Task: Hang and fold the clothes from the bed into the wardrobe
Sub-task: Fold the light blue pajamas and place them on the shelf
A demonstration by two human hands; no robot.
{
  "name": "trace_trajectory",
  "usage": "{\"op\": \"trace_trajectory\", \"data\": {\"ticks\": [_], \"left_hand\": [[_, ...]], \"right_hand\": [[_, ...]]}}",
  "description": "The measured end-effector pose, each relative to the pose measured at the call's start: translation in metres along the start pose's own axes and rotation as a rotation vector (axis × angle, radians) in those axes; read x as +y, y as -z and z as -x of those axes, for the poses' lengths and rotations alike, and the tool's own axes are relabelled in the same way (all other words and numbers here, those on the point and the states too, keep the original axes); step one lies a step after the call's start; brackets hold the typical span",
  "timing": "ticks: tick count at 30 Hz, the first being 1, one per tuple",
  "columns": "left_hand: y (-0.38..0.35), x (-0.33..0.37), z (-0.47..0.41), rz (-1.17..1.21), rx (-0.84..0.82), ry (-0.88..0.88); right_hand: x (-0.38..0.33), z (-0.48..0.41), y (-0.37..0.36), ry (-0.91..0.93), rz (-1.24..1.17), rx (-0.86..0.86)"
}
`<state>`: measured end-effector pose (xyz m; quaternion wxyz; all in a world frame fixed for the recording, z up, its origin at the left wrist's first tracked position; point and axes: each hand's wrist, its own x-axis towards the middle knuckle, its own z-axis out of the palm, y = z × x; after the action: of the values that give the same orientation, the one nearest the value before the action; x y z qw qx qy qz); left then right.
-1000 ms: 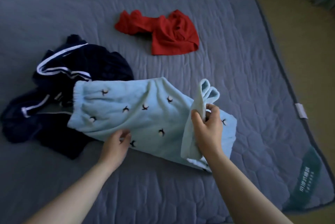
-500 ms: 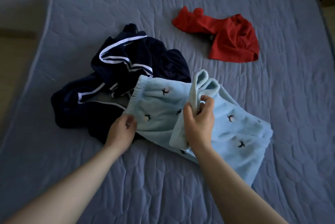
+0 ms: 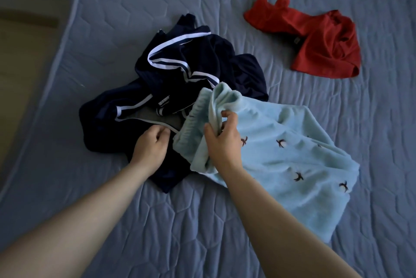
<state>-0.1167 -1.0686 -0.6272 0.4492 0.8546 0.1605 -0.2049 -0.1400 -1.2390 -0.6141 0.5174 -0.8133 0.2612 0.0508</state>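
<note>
A light blue fleece garment (image 3: 292, 160) with small dark embroidered marks lies crumpled on the bed. My right hand (image 3: 222, 142) grips a raised fold of it near the elastic waistband. My left hand (image 3: 150, 149) sits with curled fingers just left of that waistband, over a navy garment (image 3: 202, 59) with white stripes. A narrow dark gap shows between this hand and the blue fleece, and I cannot tell whether it pinches the navy garment's white-edged hem. A red garment (image 3: 315, 46) lies bunched at the far right.
All the clothes lie on a grey-blue quilted bed cover (image 3: 202, 221). The bed's left edge runs diagonally at the upper left, with tan floor (image 3: 22, 64) beyond it. No wardrobe or hanger is in view.
The view has swung left. My right hand has pulled the blue fold further left over the waistband. My left hand no longer clasps the waistband corner and now sits beside it on the navy garment.
</note>
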Motion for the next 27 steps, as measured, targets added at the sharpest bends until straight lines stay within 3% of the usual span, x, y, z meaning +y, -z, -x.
{"op": "trace_trajectory", "data": {"ticks": [4,8,12,21,25,27], "left_hand": [[-0.004,-0.003,-0.005,-0.018,-0.019,0.021],[-0.017,0.006,-0.004,-0.063,-0.173,0.001],[-0.042,0.02,-0.007,-0.129,-0.198,-0.052],[-0.069,0.025,-0.033,-0.13,-0.171,-0.004],[-0.075,0.027,-0.025,-0.148,-0.15,0.038],[-0.078,0.028,-0.02,-0.14,-0.155,0.044]], "right_hand": [[0.012,-0.001,0.003,-0.05,-0.022,-0.167],[0.022,0.007,0.024,-0.043,-0.085,-0.001],[0.039,0.013,0.056,-0.079,-0.059,0.134],[0.119,0.025,0.15,-0.299,0.321,0.453],[0.148,0.032,0.183,-0.548,0.447,0.469],[0.155,0.034,0.193,-0.581,0.426,0.457]]}}
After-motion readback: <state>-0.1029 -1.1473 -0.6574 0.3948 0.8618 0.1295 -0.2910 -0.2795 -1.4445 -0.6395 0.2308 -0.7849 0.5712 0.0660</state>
